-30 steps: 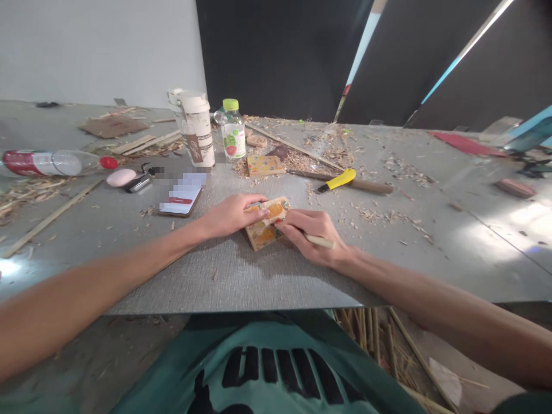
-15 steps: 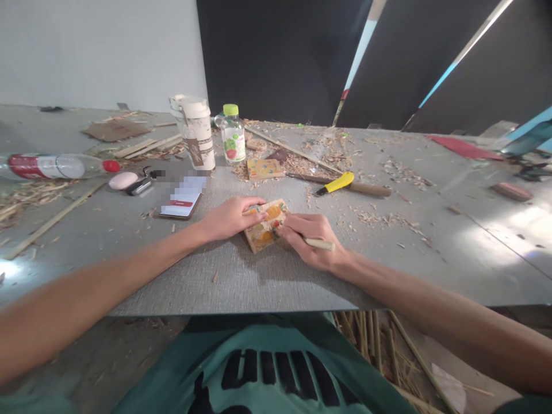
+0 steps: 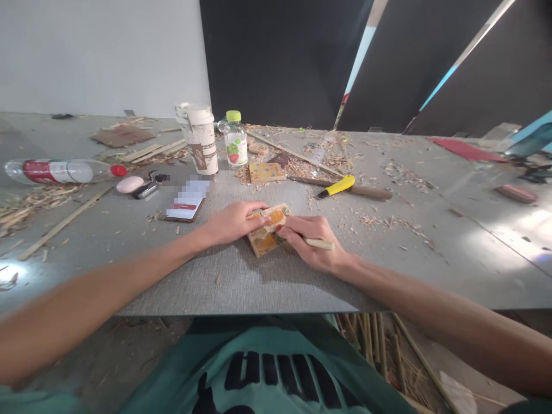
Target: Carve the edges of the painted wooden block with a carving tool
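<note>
A small rectangular wooden block with a colourful orange-and-green pattern (image 3: 266, 242) rests on the grey table, slightly turned. My left hand (image 3: 235, 221) grips its far left corner, thumb on the patterned face and fingers along the back edge. My right hand (image 3: 314, 241) is closed around a thin tool with a pale wooden handle (image 3: 319, 244), held like a pen over the block's right side. The tool's working end is hidden by my fingers, so its kind cannot be made out.
Beyond the block lie a second patterned piece (image 3: 266, 172), a yellow-handled cutter (image 3: 337, 187) and a long brown-handled blade (image 3: 371, 191). A phone (image 3: 188, 199), a paper cup (image 3: 202, 141), a small bottle (image 3: 236, 144) and a lying bottle (image 3: 64, 171) stand leftward. Wood shavings (image 3: 375, 221) are scattered about.
The whole view has shifted slightly, with the table's things appearing a little lower and, at left, further right. Both hands keep their holds on the block and the tool.
</note>
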